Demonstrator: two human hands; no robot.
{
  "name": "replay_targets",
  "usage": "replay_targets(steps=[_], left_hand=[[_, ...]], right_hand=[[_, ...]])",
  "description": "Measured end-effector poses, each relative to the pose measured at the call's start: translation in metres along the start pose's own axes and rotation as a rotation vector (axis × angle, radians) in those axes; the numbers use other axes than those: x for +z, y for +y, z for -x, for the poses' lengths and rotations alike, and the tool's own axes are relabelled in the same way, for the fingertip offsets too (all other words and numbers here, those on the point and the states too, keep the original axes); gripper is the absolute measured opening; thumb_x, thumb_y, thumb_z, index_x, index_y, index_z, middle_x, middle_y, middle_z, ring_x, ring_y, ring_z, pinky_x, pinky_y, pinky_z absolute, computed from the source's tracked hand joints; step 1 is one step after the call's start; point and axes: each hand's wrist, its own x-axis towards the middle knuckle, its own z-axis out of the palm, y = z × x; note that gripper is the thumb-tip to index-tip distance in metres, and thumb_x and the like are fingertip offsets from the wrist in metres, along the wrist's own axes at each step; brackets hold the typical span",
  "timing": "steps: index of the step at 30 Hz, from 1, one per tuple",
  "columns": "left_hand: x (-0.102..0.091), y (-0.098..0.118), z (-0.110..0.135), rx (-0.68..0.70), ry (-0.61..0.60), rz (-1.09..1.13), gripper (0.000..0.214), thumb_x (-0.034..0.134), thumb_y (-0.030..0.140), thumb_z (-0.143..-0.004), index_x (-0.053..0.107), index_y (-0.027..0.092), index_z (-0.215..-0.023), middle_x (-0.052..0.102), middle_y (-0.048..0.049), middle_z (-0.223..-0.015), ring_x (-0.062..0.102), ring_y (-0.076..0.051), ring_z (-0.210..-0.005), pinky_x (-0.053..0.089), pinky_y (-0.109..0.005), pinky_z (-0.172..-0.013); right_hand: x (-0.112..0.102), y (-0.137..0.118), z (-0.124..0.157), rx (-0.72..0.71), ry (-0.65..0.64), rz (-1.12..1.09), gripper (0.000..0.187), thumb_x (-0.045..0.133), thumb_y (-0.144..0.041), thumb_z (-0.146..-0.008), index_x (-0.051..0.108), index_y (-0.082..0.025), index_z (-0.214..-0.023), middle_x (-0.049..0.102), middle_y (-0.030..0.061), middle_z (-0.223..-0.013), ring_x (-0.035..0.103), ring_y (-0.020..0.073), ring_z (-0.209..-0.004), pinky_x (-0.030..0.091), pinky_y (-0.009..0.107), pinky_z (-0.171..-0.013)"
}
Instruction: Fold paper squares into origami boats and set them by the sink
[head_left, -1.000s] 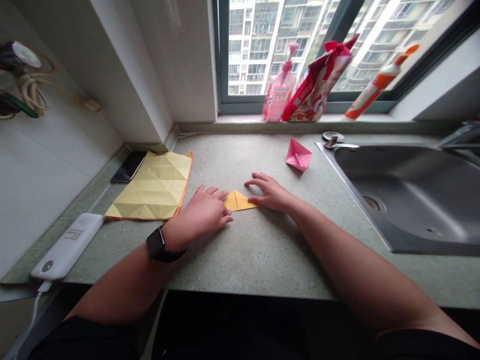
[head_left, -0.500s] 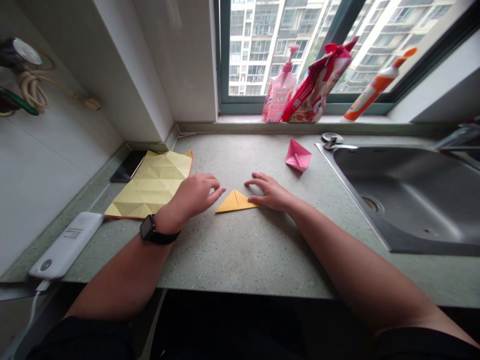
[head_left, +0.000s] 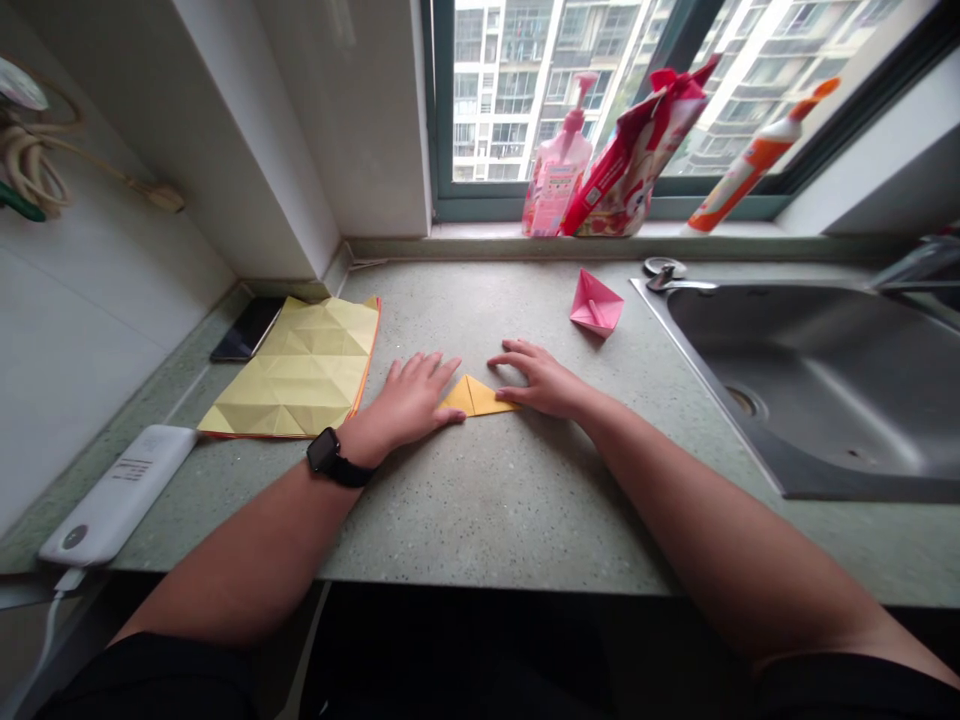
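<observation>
A small orange-yellow paper triangle (head_left: 477,398) lies folded on the speckled grey-green countertop (head_left: 480,520), between my hands. My left hand (head_left: 411,400) lies flat with fingers spread, its fingertips over the triangle's left corner. My right hand (head_left: 541,382) rests palm down, with its fingertips against the triangle's right end. Neither hand grips the paper. Further left, a pale yellow sheet (head_left: 295,370) with a grid of creases lies flat, and a pink folded paper boat (head_left: 596,305) sits beyond my right hand.
A black phone (head_left: 246,328) lies beside the yellow sheet, and a white power bank (head_left: 116,495) lies near the counter's left edge. A steel sink (head_left: 814,385) fills the right side. A pink pump bottle (head_left: 556,170), a red-and-white bag (head_left: 634,155) and an orange-white bottle (head_left: 750,170) stand on the windowsill.
My left hand has moved right and spread its fingers, now covering the triangle's left corner. My right hand has barely moved, and the view has shifted slightly.
</observation>
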Motion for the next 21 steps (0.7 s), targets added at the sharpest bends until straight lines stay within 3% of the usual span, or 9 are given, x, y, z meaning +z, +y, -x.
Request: replay_targets(steps=[5,9,14,21], left_hand=[[-0.004,-0.017,0.003,-0.072,-0.051,-0.035,0.091,0.074,0.064,-0.097,0.036,0.031,-0.173,0.028,-0.0200,-0.181,0.020,-0.054,-0.167,0.020,-0.076,-0.129],[-0.005,-0.018,0.003,-0.006,0.040,0.000,0.090,0.080,0.058,-0.094,0.042,0.027,-0.169,0.036,-0.0197,-0.178,0.027,-0.049,-0.166,0.022,-0.071,-0.131],[0.000,0.003,0.001,0.233,0.195,0.141,0.061,0.081,0.051,-0.095,0.062,0.022,-0.145,0.060,-0.0155,-0.159,0.054,-0.034,-0.148,0.042,-0.052,-0.127],[0.007,0.014,-0.003,0.233,0.194,0.087,0.027,0.077,0.040,-0.098,0.069,0.021,-0.116,0.072,-0.0116,-0.137,0.066,-0.033,-0.126,0.052,-0.051,-0.111]], right_hand=[[0.000,0.003,0.000,-0.006,-0.005,-0.019,0.056,0.087,-0.051,-0.090,0.074,-0.033,-0.142,0.053,0.0132,-0.167,0.043,0.0426,-0.160,0.035,0.067,-0.131],[0.001,0.003,0.000,-0.010,0.008,-0.015,0.057,0.087,-0.051,-0.089,0.074,-0.033,-0.141,0.054,0.0137,-0.167,0.043,0.0432,-0.160,0.035,0.067,-0.131],[0.000,0.001,-0.001,-0.034,0.032,-0.022,0.054,0.089,-0.045,-0.087,0.076,-0.032,-0.137,0.058,0.0144,-0.162,0.049,0.0430,-0.155,0.037,0.067,-0.130],[-0.009,-0.014,0.006,-0.160,0.072,-0.195,0.027,0.082,-0.041,-0.090,0.074,-0.027,-0.112,0.068,0.0117,-0.145,0.063,0.0335,-0.140,0.048,0.057,-0.121]])
